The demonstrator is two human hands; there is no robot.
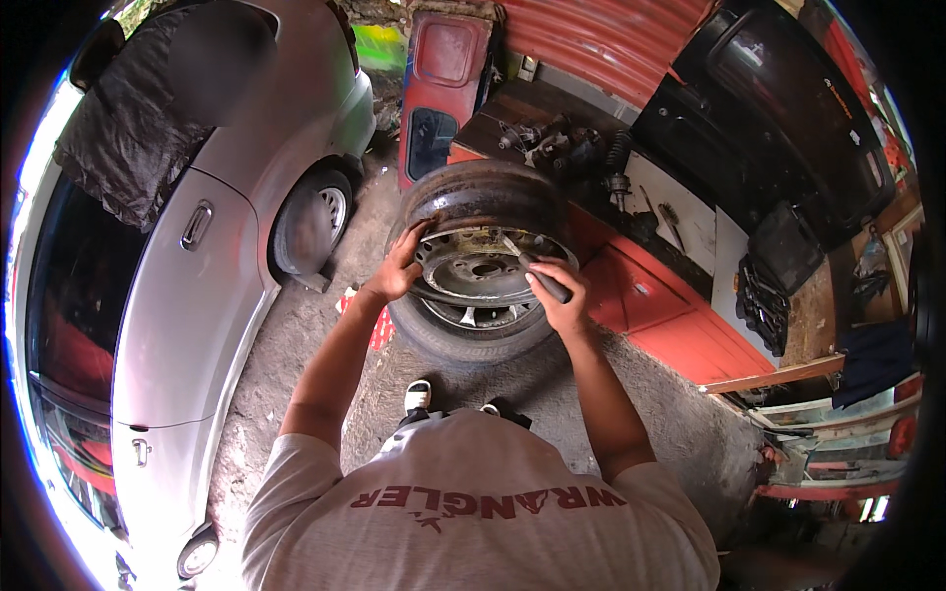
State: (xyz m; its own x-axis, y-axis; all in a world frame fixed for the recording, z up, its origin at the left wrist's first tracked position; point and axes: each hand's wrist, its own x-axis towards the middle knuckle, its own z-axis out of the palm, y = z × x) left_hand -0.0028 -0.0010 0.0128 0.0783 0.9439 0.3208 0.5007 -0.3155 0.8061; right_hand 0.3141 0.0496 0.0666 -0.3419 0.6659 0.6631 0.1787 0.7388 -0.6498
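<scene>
A bare steel wheel rim (483, 187), worn and brown on its barrel, is propped at a tilt in front of me. Beneath it lies a tyre (463, 347) fitted on a spoked wheel. At the rim's left edge, my left hand (402, 264) grips it, fingers curled over the lip. My right hand (564, 300) is closed around a scraper (557, 287) with a dark handle. Its thin, pale blade reaches to the rim's upper inside edge; whether the tip touches is hard to tell.
A silver car (187, 315) stands along the left. To the right, a red cabinet workbench (660, 310) carries greasy metal parts (562, 148) and a brush (672, 222). A black vehicle panel (769, 108) leans behind it. A red door panel (443, 59) stands at the back.
</scene>
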